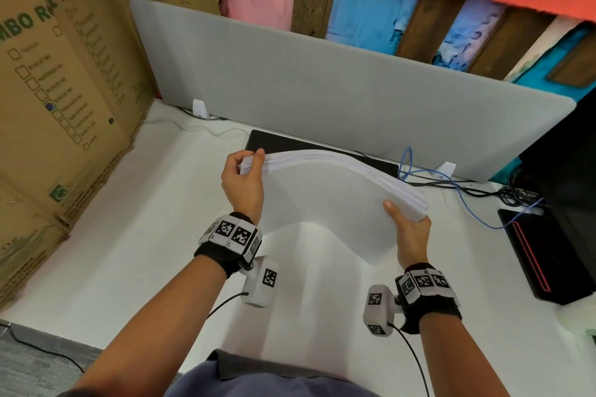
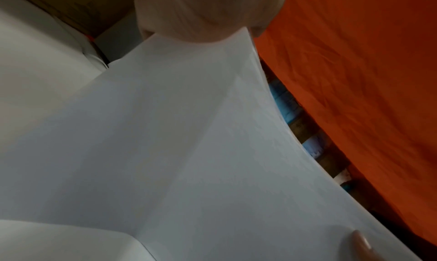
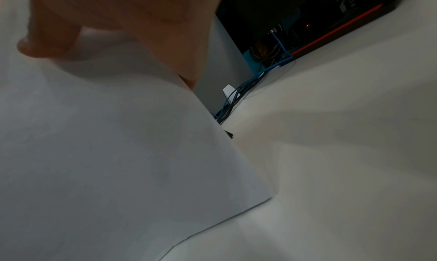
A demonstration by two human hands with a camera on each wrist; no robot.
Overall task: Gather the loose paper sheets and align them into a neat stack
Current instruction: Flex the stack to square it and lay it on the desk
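Observation:
A thick stack of white paper sheets [image 1: 322, 200] stands on its long edge over the white desk [image 1: 135, 235], bowed between both hands. My left hand [image 1: 245, 176] grips the stack's upper left corner, thumb on the near face and fingers curled over the top edge. My right hand [image 1: 408, 226] holds the right end, thumb on the near face. In the left wrist view the paper [image 2: 189, 153] fills the frame under my left hand [image 2: 203, 13]. In the right wrist view my right hand [image 3: 113, 22] grips the paper [image 3: 106, 143], whose lower corner hangs just above the desk.
A grey divider panel [image 1: 322, 90] runs behind the stack, with a flat black device [image 1: 280, 140] at its foot. Cardboard boxes [image 1: 58, 74] wall off the left. Blue and black cables [image 1: 458, 184] and a black computer with a red stripe [image 1: 532, 251] lie at the right.

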